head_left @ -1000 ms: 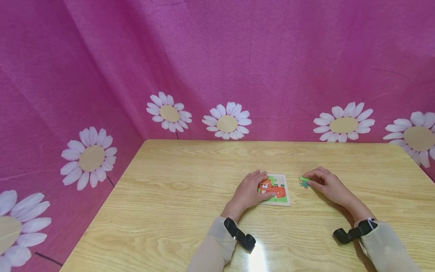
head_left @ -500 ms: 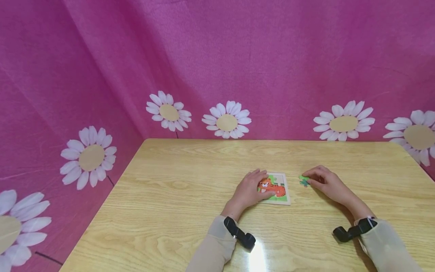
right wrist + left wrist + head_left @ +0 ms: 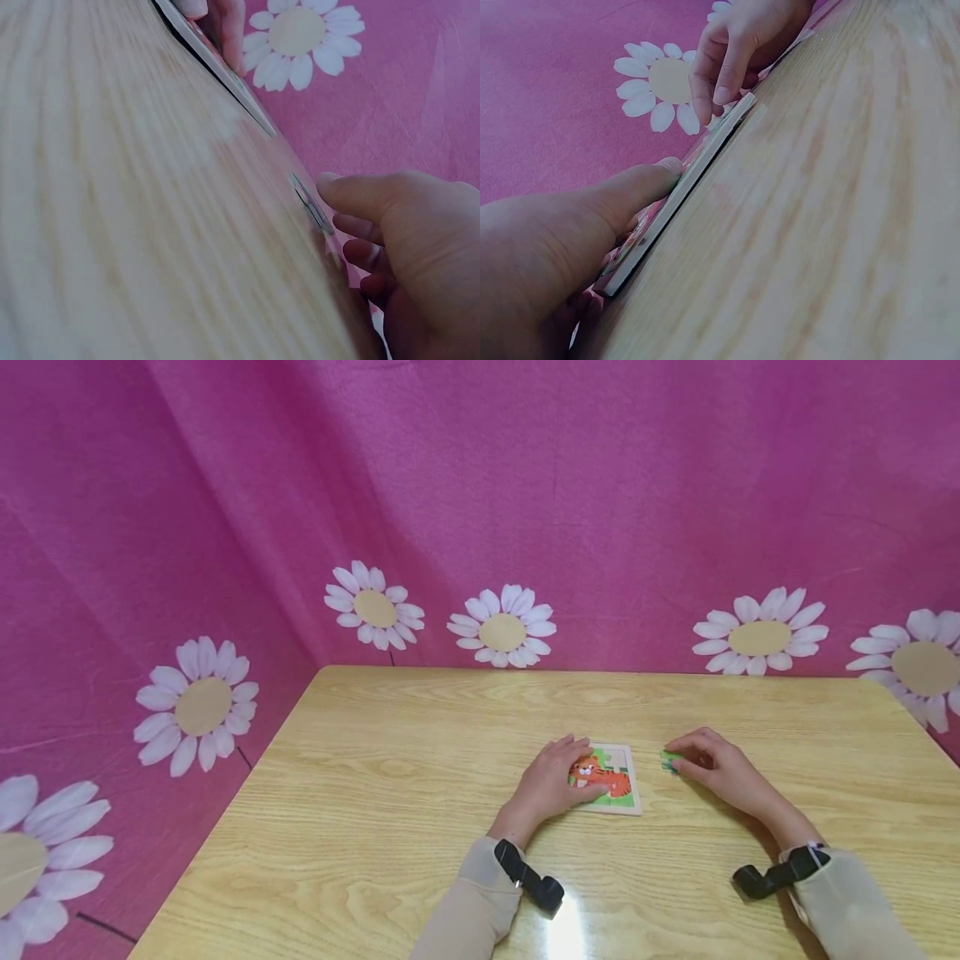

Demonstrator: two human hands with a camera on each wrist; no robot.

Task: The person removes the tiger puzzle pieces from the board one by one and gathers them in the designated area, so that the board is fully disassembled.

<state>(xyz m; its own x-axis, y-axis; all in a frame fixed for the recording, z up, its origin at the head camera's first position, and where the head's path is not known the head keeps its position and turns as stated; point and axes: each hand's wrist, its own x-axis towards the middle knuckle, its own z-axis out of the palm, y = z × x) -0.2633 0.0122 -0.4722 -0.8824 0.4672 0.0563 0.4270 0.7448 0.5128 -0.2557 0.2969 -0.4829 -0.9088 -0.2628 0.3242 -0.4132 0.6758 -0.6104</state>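
Note:
A small square jigsaw puzzle with an orange tiger on green lies on the table, pale bare wood showing at its upper right. My left hand holds it from the left, fingers over the far edge and thumb across the near part of the picture. To the right of the frame, my right hand pinches a green puzzle piece at its right side, between thumb and fingers. In the right wrist view the puzzle piece is low at the tabletop, beside the thumb tip; its far part is hidden by the hand.
The wood-grain table reaches back to a pink curtain printed with white daisies. Each wrist wears a black strap with a camera, the left camera and the right camera. Light glares off the near table edge.
The green puzzle piece has turned slightly in my right fingers, and less of its face shows. My left hand and the tiger puzzle have stayed in place.

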